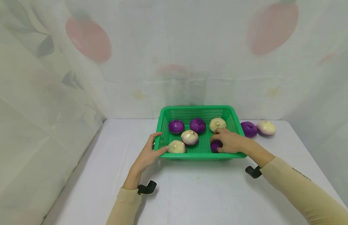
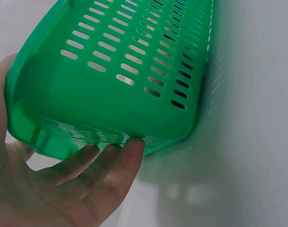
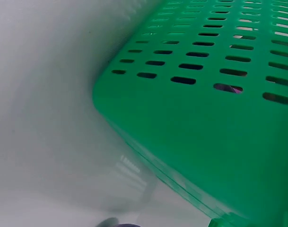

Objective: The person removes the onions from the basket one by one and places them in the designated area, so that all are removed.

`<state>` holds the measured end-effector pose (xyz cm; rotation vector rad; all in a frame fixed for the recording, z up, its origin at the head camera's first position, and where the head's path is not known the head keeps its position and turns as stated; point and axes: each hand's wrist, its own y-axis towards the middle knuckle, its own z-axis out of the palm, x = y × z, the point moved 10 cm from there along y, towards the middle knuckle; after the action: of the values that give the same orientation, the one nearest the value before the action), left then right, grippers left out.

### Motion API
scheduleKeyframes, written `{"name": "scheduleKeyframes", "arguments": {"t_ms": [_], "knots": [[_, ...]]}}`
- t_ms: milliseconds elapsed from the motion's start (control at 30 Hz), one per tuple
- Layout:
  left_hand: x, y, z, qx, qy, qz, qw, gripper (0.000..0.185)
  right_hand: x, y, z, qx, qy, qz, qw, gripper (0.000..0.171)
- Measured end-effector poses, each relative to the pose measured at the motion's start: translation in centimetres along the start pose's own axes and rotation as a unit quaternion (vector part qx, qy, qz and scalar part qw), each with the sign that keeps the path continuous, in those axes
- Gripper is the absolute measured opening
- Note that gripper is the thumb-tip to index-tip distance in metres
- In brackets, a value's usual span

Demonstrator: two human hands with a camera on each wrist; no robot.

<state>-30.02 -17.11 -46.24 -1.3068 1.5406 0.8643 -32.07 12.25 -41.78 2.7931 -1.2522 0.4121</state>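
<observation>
A green slotted basket [image 1: 197, 109] stands on the white table and holds several onions. My left hand [image 1: 160, 143] grips its front left corner, thumb on the rim. In the left wrist view its fingers [image 2: 127, 151] press against the lower edge of the basket [image 2: 110, 109]. My right hand [image 1: 219, 142] reaches over the front right rim, with its fingers curled round a purple onion [image 1: 214, 146] on the basket floor. Near it lie two purple onions [image 1: 176, 126] [image 1: 197, 125] and three white ones [image 1: 217, 124] [image 1: 189, 137] [image 1: 176, 146]. The right wrist view shows only the basket's outer wall [image 3: 191, 123].
Outside the basket, to its right, a purple onion [image 1: 249, 129] and a white onion [image 1: 266, 127] lie on the table [image 1: 196, 193]. A printed curtain hangs behind and at the left. The table's left edge runs near my left forearm.
</observation>
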Motion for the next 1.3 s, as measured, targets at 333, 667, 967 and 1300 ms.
{"name": "scheduleKeyframes", "arguments": {"t_ms": [333,667,967,1300], "knots": [[-0.1,0.0,0.1,0.003,-0.006,0.002,1.0,0.077,0.0,0.3,0.6,0.011,-0.016,0.003,1.0,0.045],[-0.1,-0.1,0.0,0.002,-0.003,0.002,1.0,0.078,-0.4,0.6,0.2,0.002,-0.01,0.028,1.0,0.044],[-0.2,-0.1,0.0,-0.003,0.002,0.001,1.0,0.078,0.0,0.1,-2.1,-0.049,-0.003,0.013,0.999,0.042],[-0.2,-0.1,0.1,0.001,-0.003,-0.003,1.0,0.077,0.7,-1.3,-4.6,-0.089,0.018,0.01,0.996,0.042]]}}
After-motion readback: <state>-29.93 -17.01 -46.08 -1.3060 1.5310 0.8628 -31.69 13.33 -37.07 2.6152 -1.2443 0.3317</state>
